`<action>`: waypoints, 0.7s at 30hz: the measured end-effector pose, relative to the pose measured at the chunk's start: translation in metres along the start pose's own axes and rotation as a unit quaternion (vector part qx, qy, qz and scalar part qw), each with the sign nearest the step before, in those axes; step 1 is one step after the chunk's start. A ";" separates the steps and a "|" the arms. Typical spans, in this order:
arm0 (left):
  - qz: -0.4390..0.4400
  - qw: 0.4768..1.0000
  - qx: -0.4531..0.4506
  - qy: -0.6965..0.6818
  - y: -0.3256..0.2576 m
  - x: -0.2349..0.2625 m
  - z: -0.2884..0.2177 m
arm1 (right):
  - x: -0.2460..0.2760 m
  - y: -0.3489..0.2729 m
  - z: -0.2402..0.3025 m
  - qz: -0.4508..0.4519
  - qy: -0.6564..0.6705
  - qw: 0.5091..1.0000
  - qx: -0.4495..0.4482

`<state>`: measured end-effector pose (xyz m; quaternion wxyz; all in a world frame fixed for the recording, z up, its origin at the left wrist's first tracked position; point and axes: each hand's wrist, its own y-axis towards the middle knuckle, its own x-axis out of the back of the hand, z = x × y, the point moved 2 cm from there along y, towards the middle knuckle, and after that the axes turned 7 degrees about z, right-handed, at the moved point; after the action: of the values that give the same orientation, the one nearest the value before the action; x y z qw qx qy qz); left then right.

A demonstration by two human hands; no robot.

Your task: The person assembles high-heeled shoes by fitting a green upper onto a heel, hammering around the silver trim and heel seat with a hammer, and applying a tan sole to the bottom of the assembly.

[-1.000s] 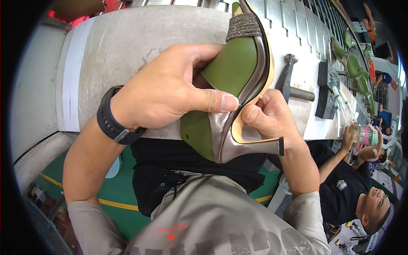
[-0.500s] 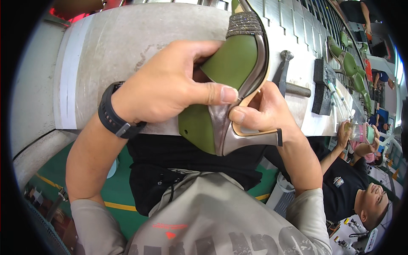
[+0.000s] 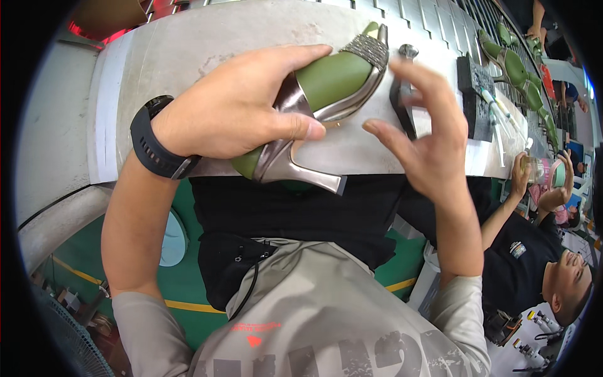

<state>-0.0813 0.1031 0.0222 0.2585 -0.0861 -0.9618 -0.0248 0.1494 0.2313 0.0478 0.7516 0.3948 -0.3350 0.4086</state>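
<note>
My left hand (image 3: pixel 232 107) is wrapped round a high-heeled shoe (image 3: pixel 290 164), its thumb pressed on the side near the heel. The shoe is metallic bronze with a glittering band across the toe strap, and it sits on a green shoe last (image 3: pixel 333 78). Its toe points up and to the right, while the slim heel juts out over the table's near edge. My right hand (image 3: pixel 430 135), slightly blurred, is off the shoe with thumb and fingers apart. Behind those fingers lies a dark metal hammer (image 3: pixel 402 103), partly hidden by them.
A worn pale table (image 3: pixel 182 47) lies under the work. At its right stand a black block (image 3: pixel 474 94) and several thin brushes or tubes (image 3: pixel 499 116). Further right, more green lasts (image 3: pixel 515 69) lie on a roller line. A co-worker (image 3: pixel 521 264) sits close by, holding a jar (image 3: pixel 543 171).
My right hand has let go of the shoe and moved right, opening near the hammer. My left hand has lowered the shoe toward the table and tilted its toe to the right.
</note>
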 end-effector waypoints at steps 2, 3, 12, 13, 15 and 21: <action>0.005 1.000 0.023 -0.003 0.002 -0.001 -0.007 | 0.003 0.018 -0.009 0.004 -0.047 0.996 0.080; 0.004 0.999 0.049 -0.004 0.003 -0.001 -0.008 | 0.002 0.025 -0.013 0.002 -0.044 0.993 0.111; -0.042 0.997 0.051 0.051 0.006 -0.010 -0.012 | -0.005 0.040 -0.024 0.110 -0.034 0.984 0.136; -0.039 0.997 0.053 0.050 0.008 -0.014 -0.012 | -0.004 0.040 -0.022 0.110 -0.032 0.984 0.134; -0.082 0.995 0.058 0.018 0.010 -0.021 -0.016 | 0.002 0.039 -0.013 0.138 -0.049 0.986 0.085; -0.087 0.993 0.029 0.081 0.010 -0.019 -0.013 | 0.000 0.040 -0.004 0.122 -0.050 0.988 0.081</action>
<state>-0.0567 0.1088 0.0239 0.3345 0.0076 -0.9420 -0.0264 0.1147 0.2487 0.0587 0.6441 0.4305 -0.3837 0.5026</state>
